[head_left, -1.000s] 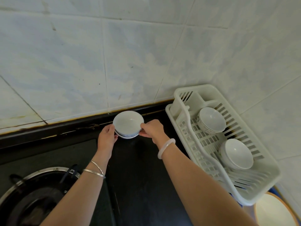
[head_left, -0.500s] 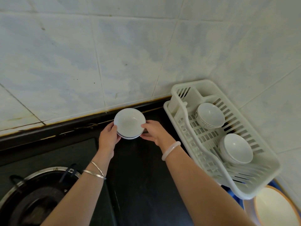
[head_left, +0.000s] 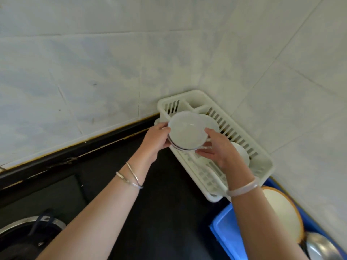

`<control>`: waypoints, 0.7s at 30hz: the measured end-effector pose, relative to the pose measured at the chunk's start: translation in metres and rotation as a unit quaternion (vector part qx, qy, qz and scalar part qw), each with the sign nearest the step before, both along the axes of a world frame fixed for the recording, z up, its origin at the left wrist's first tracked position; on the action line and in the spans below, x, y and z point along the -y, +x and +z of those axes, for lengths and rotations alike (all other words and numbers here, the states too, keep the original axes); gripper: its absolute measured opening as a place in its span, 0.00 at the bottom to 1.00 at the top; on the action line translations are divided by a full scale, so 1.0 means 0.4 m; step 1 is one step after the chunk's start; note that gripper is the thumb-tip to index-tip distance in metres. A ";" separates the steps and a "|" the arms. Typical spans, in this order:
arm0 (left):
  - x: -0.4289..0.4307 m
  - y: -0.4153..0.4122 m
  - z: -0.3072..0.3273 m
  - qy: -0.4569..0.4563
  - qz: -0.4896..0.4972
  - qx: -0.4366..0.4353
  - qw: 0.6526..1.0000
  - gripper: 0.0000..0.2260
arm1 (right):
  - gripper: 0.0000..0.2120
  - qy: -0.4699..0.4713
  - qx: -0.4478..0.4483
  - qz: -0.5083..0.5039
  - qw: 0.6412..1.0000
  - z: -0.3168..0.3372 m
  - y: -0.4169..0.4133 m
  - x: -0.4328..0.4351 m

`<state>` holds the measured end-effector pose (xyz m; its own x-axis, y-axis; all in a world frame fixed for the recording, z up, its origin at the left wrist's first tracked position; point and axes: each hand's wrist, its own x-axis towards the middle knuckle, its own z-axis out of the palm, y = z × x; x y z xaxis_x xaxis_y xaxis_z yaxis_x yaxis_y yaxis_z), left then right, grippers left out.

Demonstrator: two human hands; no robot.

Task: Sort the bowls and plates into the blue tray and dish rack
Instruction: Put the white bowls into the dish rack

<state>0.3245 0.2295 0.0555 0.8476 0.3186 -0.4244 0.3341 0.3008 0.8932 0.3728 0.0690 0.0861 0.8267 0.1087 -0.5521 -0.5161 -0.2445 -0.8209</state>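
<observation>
Both hands hold a small stack of white bowls [head_left: 186,131] in the air over the left end of the white dish rack [head_left: 262,162]. My left hand [head_left: 156,139] grips the stack's left rim and my right hand [head_left: 216,150] grips its right rim and underside. One white bowl [head_left: 211,121] in the rack shows just behind the stack. A second bowl [head_left: 242,153] in the rack is partly hidden by my right hand. The blue tray [head_left: 228,233] lies at the lower right, holding a white plate with an orange rim [head_left: 281,209].
The rack stands in the corner against tiled walls. A black counter [head_left: 169,212] runs below my arms. A gas burner [head_left: 28,233] sits at the lower left. A shiny metal dish [head_left: 319,248] lies in the tray's near end.
Both hands have lifted the bowl stack off the counter and carried it right, over the rack's left end. The view has shifted right, showing the blue tray.
</observation>
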 end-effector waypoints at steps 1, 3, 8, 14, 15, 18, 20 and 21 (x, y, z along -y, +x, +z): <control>0.022 0.024 0.007 0.007 -0.030 -0.004 1.000 0.16 | 0.14 0.001 -0.006 -0.013 1.000 0.003 0.006 0.028; 0.058 0.067 0.014 0.015 -0.083 -0.019 0.996 0.17 | 0.16 0.005 -0.015 -0.036 0.999 0.000 0.018 0.074; 0.104 0.164 -0.006 0.063 -0.204 -0.071 0.974 0.18 | 0.17 0.030 -0.051 -0.089 0.994 -0.053 0.035 0.145; 0.123 0.233 -0.052 0.142 -0.317 -0.090 0.933 0.18 | 0.21 0.058 -0.100 -0.138 0.984 -0.150 0.033 0.163; 0.124 0.240 -0.057 0.148 -0.334 -0.095 0.926 0.18 | 0.22 0.050 -0.099 -0.133 0.985 -0.164 0.033 0.165; 0.135 0.261 -0.068 0.161 -0.376 -0.107 0.906 0.19 | 0.22 0.028 -0.095 -0.124 0.987 -0.198 0.036 0.169; 0.145 0.275 -0.073 0.166 -0.398 -0.118 0.894 0.19 | 0.23 0.006 -0.091 -0.118 0.989 -0.217 0.042 0.167; 0.149 0.281 -0.076 0.168 -0.408 -0.126 0.888 0.20 | 0.24 -0.010 -0.090 -0.112 0.990 -0.224 0.044 0.166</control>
